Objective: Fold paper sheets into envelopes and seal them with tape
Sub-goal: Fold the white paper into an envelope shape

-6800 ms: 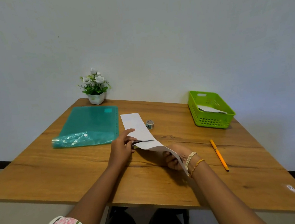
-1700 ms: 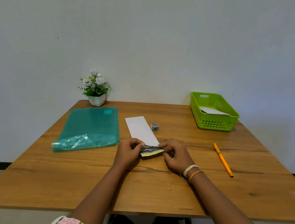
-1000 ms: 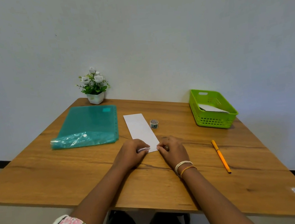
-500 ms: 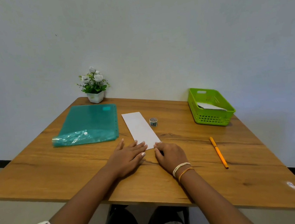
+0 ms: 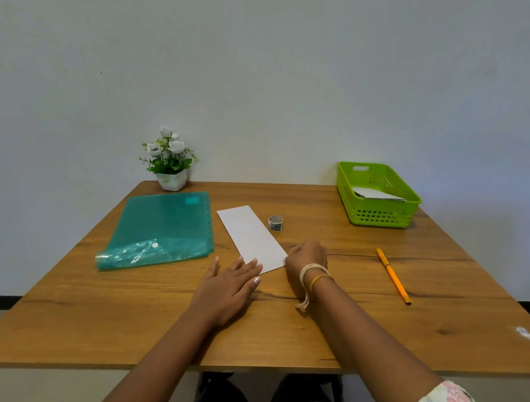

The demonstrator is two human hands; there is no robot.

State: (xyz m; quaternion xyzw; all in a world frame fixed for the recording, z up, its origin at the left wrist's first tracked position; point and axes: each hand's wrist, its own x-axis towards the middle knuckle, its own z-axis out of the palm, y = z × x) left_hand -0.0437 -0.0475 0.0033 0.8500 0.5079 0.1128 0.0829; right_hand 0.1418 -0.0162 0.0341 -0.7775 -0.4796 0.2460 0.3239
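Observation:
A long, narrow folded white paper (image 5: 252, 235) lies flat on the wooden table (image 5: 105, 318), running away from me. My left hand (image 5: 230, 287) rests flat with straight fingers, and its fingertips touch the paper's near left corner. At the near right corner sits my right hand (image 5: 306, 259), seen from the back with its fingers tucked out of sight against the paper's edge. I cannot tell whether it pinches the paper. A small roll of tape (image 5: 275, 222) stands just right of the paper.
A teal plastic folder (image 5: 161, 229) lies left of the paper. A green basket (image 5: 381, 217) with white paper inside stands at the back right. An orange pen (image 5: 392, 275) lies to the right of my hands. A small potted plant (image 5: 170, 162) stands by the wall.
The paper's near end was folded over and pressed flat. My left hand then spread flat and slid slightly back and left, while my right hand stayed at the near right corner.

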